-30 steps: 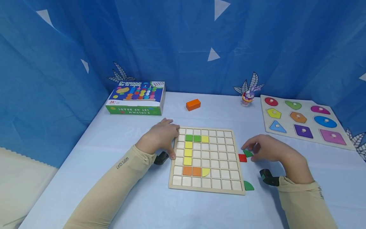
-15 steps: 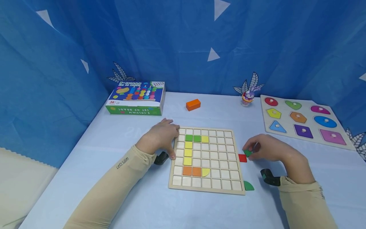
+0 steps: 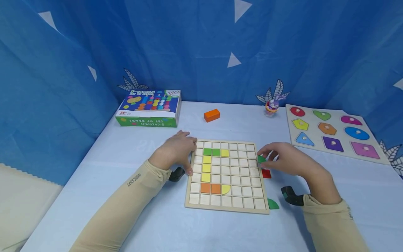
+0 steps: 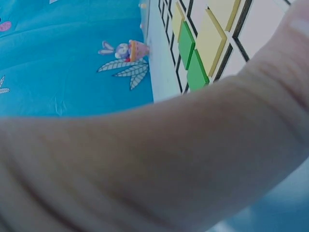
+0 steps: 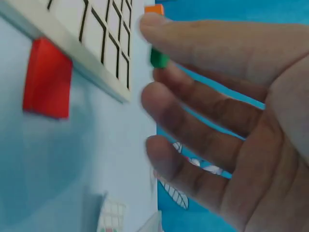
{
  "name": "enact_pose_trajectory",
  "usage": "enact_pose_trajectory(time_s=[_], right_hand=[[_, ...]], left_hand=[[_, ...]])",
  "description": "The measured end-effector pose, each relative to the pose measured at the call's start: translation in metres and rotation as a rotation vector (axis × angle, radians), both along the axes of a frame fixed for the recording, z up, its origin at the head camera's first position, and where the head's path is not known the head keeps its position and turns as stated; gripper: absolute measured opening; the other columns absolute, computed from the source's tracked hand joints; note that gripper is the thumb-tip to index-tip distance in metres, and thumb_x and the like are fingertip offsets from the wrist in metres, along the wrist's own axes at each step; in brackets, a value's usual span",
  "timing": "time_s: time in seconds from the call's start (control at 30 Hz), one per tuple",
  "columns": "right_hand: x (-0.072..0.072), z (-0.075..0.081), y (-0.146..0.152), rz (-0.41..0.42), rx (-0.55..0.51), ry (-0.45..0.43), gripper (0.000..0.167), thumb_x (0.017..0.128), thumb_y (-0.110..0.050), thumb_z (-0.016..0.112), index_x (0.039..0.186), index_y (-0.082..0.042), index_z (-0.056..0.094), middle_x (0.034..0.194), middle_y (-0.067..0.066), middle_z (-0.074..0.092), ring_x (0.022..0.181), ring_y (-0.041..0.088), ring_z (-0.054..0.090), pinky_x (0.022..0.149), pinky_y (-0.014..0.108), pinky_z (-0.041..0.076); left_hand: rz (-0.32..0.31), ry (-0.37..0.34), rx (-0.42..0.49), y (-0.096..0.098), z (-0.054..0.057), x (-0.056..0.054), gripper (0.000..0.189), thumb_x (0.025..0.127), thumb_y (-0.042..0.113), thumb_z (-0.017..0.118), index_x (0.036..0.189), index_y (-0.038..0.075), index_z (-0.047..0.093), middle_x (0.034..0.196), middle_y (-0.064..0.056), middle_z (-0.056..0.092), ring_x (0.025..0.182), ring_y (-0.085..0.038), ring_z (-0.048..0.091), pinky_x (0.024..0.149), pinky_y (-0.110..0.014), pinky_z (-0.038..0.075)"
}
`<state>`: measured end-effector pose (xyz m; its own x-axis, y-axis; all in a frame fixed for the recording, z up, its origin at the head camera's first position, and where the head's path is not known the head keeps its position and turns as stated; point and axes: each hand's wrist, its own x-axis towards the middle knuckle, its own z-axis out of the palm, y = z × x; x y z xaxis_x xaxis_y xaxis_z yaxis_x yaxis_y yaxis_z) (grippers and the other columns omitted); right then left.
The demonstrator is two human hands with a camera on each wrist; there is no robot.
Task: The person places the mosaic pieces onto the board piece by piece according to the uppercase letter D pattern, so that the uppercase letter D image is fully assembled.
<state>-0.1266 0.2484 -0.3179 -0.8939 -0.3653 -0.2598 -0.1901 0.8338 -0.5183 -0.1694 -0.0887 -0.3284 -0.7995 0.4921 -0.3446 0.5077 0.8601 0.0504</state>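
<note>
My left hand (image 3: 176, 150) rests at the left edge of a wooden grid board (image 3: 235, 170), thumb on the rim and fingers spread toward the far corner. In the right wrist view, my right hand (image 5: 212, 106) pinches a green quarter-circle tile (image 5: 158, 59) between thumb and finger. The head view puts that tile at the board's right edge, above a red square tile (image 3: 266, 174) on the table. Another green quarter-circle tile (image 3: 273, 204) lies by the near right corner. On the grid are green squares (image 3: 207, 152), yellow squares (image 3: 206, 168), orange squares (image 3: 205, 188) and a yellow quarter circle (image 3: 225, 189).
Behind the board lies an orange block (image 3: 212, 115). A bead-set box (image 3: 148, 109) stands at the back left. Toward the back right are a small purple figurine (image 3: 271, 106) and a knobbed shape puzzle (image 3: 338, 134). A blue curtain (image 3: 201, 45) hangs behind the table.
My right hand has gripped the green quarter-circle tile and carried it left, from beside the red square to the board's right edge. The left hand has stayed in place.
</note>
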Motion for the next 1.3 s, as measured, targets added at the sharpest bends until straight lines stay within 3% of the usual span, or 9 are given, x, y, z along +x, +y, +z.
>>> enact_pose_trajectory(time_s=[0.4,0.63,1.1,1.3], right_hand=[[-0.001,-0.016,-0.040,0.034,-0.014,0.127,0.039,0.088,-0.016,0.080,0.124,-0.005,0.072,0.100,0.002,0.066,0.086,0.019,0.059,0.062,0.026,0.054],[0.003,-0.023,-0.053,0.044,-0.026,0.166,0.034,0.089,-0.012,0.079,0.121,-0.004,0.073,0.101,0.002,0.065,0.081,0.017,0.056,0.064,0.029,0.052],[0.005,-0.032,-0.069,-0.020,-0.028,0.164,0.035,0.086,-0.012,0.081,0.120,-0.008,0.075,0.093,-0.001,0.064,0.077,0.017,0.053,0.064,0.031,0.047],[0.004,-0.032,-0.070,-0.027,-0.018,0.124,0.033,0.087,-0.014,0.081,0.118,-0.007,0.074,0.092,0.000,0.064,0.079,0.018,0.053,0.066,0.032,0.047]], left_hand=[[-0.009,0.013,0.010,-0.001,0.000,0.000,0.085,0.056,0.053,0.095,0.127,0.010,0.072,0.151,-0.005,0.049,0.149,-0.035,0.024,0.123,-0.047,0.010],[-0.011,0.015,0.006,-0.001,0.000,0.001,0.086,0.057,0.053,0.094,0.128,0.011,0.071,0.151,-0.004,0.049,0.149,-0.035,0.024,0.123,-0.046,0.009],[-0.004,0.017,-0.010,-0.001,-0.001,0.000,0.088,0.056,0.055,0.094,0.129,0.011,0.071,0.152,-0.003,0.048,0.149,-0.033,0.023,0.124,-0.044,0.009],[0.001,0.013,-0.007,0.000,0.000,0.000,0.088,0.056,0.054,0.095,0.129,0.011,0.071,0.152,-0.003,0.048,0.149,-0.033,0.023,0.124,-0.044,0.009]])
